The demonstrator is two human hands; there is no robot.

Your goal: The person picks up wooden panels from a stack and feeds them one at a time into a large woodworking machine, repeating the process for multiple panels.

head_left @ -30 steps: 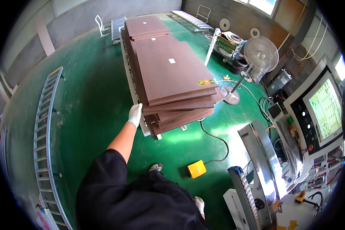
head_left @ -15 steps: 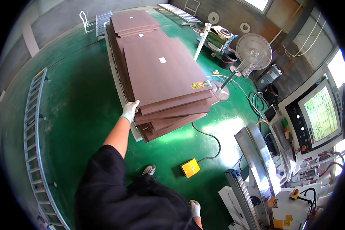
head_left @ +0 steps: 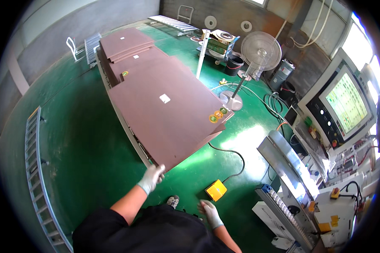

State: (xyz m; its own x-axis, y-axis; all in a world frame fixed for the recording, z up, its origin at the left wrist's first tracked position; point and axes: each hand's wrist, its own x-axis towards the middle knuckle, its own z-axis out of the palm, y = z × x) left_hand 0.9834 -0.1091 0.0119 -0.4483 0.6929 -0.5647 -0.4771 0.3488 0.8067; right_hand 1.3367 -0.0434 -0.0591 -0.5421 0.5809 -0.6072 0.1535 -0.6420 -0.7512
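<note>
A stack of brown flat panels (head_left: pixel 156 114) lies in front of me, the top one with a white label and round stickers near its right corner. My left hand (head_left: pixel 153 178), in a white glove, is closed on the near corner of the top panel (head_left: pixel 177 139). Its fingertips go out of sight around the panel's edge. To the right, over the green floor, my gloved right hand (head_left: pixel 210 213) is apart from the panels. Its fingers are curled, with nothing visible in them.
A yellow foot pedal (head_left: pixel 216 190) with a cable sits on the floor near my shoe. A machine with a lit screen (head_left: pixel 346 105) stands at the right. Further back are a standing fan (head_left: pixel 261 50) and a loaded cart (head_left: pixel 219 44). A roller conveyor (head_left: pixel 37 168) runs along the left.
The top panel has swung and slid toward me with my left hand at its corner, covering more of the stack. My right hand has risen from beside my body. The view has shifted.
</note>
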